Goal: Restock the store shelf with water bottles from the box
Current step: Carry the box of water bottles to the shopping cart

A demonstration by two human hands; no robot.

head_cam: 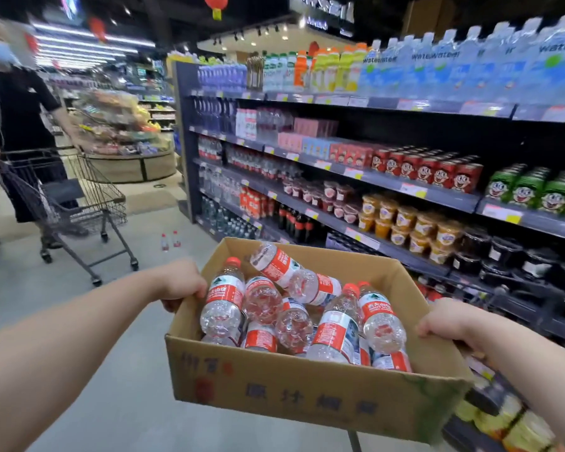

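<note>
Gripping opposite box (307,396) rims, left hand (180,285) and right hand (444,318).

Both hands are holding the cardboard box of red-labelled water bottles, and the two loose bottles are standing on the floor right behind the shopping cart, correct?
Not quite. The two loose bottles stand on the floor beside the shelf end, apart from the shopping cart. The head view shows this. Left hand and right hand do hold the cardboard box.

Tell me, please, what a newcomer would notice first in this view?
First, the open cardboard box held at centre, heaped with red-labelled water bottles, the left hand and right hand gripping its side walls. Next, the drinks shelf running along the right, and a shopper's trolley at left.
</note>
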